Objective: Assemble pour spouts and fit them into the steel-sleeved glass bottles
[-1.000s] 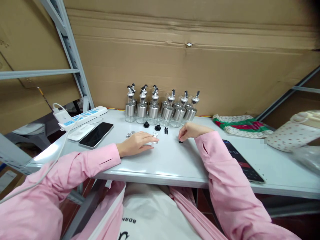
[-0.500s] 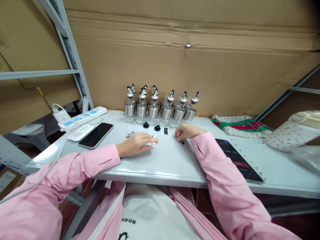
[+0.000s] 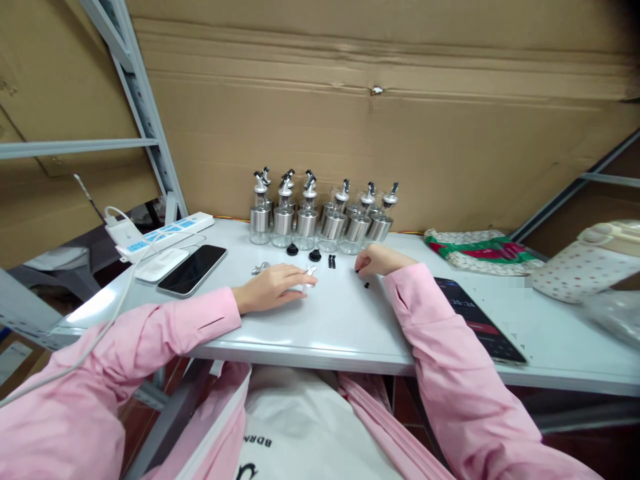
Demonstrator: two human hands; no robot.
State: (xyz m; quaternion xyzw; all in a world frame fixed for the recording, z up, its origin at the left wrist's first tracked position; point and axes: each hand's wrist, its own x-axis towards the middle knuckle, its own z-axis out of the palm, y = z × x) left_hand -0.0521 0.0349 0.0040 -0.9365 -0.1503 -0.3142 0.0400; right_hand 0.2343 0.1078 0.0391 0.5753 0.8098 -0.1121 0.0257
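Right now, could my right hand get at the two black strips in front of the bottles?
Probably yes: your right hand is close, and nothing visible stands between it and the two black strips. A small black piece shows at its fingertips, though, which might hinder its grip.

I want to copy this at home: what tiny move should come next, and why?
Perhaps bring the right hand over to the pale spout piece: it seems to pinch a small black part, while the left hand holds the pale spout piece.
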